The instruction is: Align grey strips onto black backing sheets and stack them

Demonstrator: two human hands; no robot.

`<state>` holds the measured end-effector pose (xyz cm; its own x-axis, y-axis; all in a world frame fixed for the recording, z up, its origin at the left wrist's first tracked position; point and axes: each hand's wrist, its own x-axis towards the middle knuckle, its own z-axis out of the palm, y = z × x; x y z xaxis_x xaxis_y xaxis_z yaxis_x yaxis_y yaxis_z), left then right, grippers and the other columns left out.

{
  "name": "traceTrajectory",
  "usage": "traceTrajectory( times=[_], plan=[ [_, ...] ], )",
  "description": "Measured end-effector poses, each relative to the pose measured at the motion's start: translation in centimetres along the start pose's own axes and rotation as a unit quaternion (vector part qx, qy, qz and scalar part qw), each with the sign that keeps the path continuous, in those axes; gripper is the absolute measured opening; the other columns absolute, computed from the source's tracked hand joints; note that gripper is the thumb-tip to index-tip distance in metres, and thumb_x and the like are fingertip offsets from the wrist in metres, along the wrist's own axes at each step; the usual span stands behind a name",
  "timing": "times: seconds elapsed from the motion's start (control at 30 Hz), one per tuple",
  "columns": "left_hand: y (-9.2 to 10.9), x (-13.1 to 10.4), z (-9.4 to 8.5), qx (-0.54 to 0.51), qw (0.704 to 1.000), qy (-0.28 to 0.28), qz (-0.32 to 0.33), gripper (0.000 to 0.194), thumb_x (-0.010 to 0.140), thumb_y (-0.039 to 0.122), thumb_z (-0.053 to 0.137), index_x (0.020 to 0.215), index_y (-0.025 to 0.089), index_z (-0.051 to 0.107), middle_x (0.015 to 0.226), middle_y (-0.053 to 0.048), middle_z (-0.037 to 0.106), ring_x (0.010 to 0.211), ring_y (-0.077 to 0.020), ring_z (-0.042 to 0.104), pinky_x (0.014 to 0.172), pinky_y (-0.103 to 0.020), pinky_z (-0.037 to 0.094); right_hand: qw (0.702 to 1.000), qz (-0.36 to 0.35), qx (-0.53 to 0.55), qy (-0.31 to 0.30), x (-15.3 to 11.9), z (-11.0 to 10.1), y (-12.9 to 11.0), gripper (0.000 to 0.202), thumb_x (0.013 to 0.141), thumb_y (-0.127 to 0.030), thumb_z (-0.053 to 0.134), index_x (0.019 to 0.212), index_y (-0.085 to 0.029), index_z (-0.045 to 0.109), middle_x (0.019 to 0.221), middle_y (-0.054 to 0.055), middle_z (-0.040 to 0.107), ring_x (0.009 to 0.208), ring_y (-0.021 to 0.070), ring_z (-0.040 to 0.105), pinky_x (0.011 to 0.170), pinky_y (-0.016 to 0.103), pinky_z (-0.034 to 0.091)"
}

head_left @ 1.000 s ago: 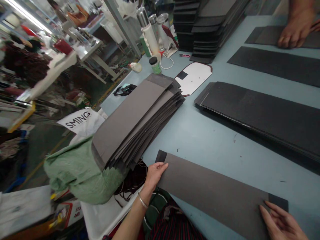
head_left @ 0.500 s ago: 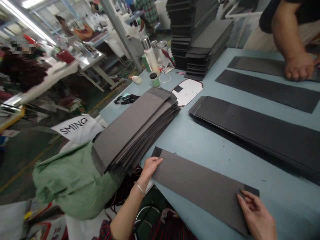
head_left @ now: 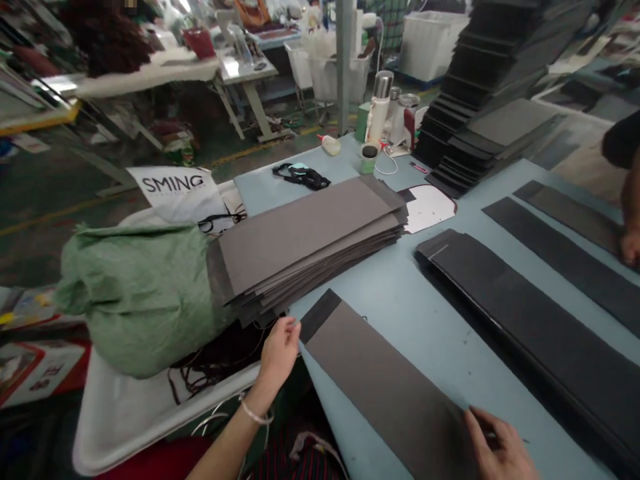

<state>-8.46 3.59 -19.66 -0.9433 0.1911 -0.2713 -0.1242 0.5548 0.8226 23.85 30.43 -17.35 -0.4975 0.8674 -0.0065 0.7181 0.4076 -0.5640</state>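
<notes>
From afar I watched the left hand [head_left: 280,350], thumb and fingers together, just beside the grey panel [head_left: 385,387], its dark end at the near edge of the tabletop [head_left: 400,293]. The right hand [head_left: 500,443] touched the panel; I couldn't tell whether its fingers clamped.

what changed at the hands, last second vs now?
Left hand has shifted leftward off the grey strip's top face to beside its dark end; whether it still touches is unclear. The camera view has turned too. Right hand stays at the strip's other end; the fanned stack looks unchanged.
</notes>
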Motion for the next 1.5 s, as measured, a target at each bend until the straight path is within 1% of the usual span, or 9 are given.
traceTrajectory(
  times=[0.03,0.1,0.17,0.3,0.43,0.67,0.83,1.17,1.5],
  plan=[
    [-1.2,-0.8,-0.5,-0.076,0.995,-0.023,-0.066,0.043,0.079,0.052,0.057,0.101,0.015,0.061,0.095,-0.014,0.068,0.083,-0.0257,0.067,0.083,-0.043,0.051,1.000,0.003,0.012,-0.006,1.0,1.3,-1.8,0.044,0.076,-0.062,0.055,0.089,-0.023,0.068,0.090,0.010,0.068,0.073,0.0258,0.063,0.060,0.038,0.051],
    [-2.9,-2.8,-1.0,-0.219,0.956,-0.068,-0.181,0.049,0.073,0.056,0.065,0.100,0.014,0.060,0.093,-0.015,0.071,0.084,-0.0264,0.069,0.082,-0.042,0.053,0.997,-0.032,0.049,-0.049,3.0,4.4,-5.9,0.042,0.080,-0.059,0.053,0.093,-0.021,0.066,0.093,0.009,0.067,0.079,0.0250,0.063,0.062,0.035,0.051],
    [-3.6,-4.6,-0.7,-0.313,0.913,-0.087,-0.247,0.056,0.066,0.055,0.073,0.101,0.013,0.061,0.097,-0.016,0.072,0.090,-0.0271,0.070,0.086,-0.041,0.053,0.987,-0.102,0.072,-0.096,5.0,7.8,-9.8,0.039,0.085,-0.054,0.049,0.097,-0.019,0.064,0.097,0.010,0.065,0.086,0.0247,0.062,0.071,0.036,0.051],
    [-3.1,-6.8,0.6,-0.382,0.874,-0.054,-0.297,0.063,0.055,0.052,0.083,0.099,0.012,0.063,0.094,-0.016,0.073,0.088,-0.0264,0.071,0.085,-0.038,0.054,0.966,-0.206,0.045,-0.152,7.5,13.1,-15.1,0.036,0.088,-0.045,0.048,0.104,-0.016,0.061,0.101,0.012,0.063,0.094,0.0255,0.058,0.087,0.041,0.047],
    [-2.8,-6.9,1.7,-0.406,0.863,-0.027,-0.300,0.059,0.054,0.048,0.085,0.095,0.010,0.064,0.085,-0.014,0.074,0.079,-0.0240,0.071,0.078,-0.035,0.056,0.963,-0.223,-0.004,-0.152,7.7,15.6,-17.0,0.041,0.085,-0.046,0.050,0.110,-0.014,0.059,0.100,0.014,0.060,0.092,0.0257,0.055,0.086,0.042,0.046],
    [-2.6,-6.9,2.7,-0.410,0.856,0.023,-0.315,0.036,0.065,0.027,0.081,0.092,0.008,0.065,0.078,-0.011,0.073,0.069,-0.0195,0.071,0.070,-0.030,0.056,0.965,-0.203,-0.064,-0.152,6.6,16.6,-17.8,0.043,0.082,-0.052,0.051,0.103,-0.016,0.062,0.092,0.011,0.060,0.088,0.0265,0.052,0.082,0.042,0.043],
    [-2.4,-6.9,2.8,-0.423,0.845,0.042,-0.324,0.031,0.065,0.023,0.080,0.088,0.008,0.066,0.072,-0.010,0.072,0.065,-0.0184,0.070,0.068,-0.031,0.057,0.967,-0.189,-0.079,-0.154,6.5,16.7,-18.1,0.040,0.082,-0.052,0.051,0.094,-0.016,0.065,0.092,0.012,0.059,0.090,0.0272,0.051,0.082,0.041,0.042],
    [-2.5,-7.0,3.0,-0.430,0.846,0.057,-0.311,0.039,0.058,0.032,0.085,0.084,0.009,0.068,0.072,-0.009,0.071,0.063,-0.0171,0.068,0.067,-0.031,0.058,0.961,-0.221,-0.040,-0.160,6.6,16.7,-18.0,0.030,0.085,-0.037,0.047,0.098,-0.018,0.066,0.086,0.009,0.057,0.082,0.0233,0.051,0.078,0.038,0.041],
    [-2.6,-7.1,3.0,-0.410,0.861,0.051,-0.296,0.046,0.052,0.041,0.086,0.082,0.011,0.068,0.071,-0.005,0.069,0.064,-0.0152,0.067,0.067,-0.029,0.056,0.966,-0.182,0.024,-0.181,6.5,16.2,-18.4,0.027,0.085,-0.035,0.047,0.090,-0.017,0.066,0.086,0.008,0.059,0.079,0.0217,0.053,0.076,0.036,0.042]
  ],
)
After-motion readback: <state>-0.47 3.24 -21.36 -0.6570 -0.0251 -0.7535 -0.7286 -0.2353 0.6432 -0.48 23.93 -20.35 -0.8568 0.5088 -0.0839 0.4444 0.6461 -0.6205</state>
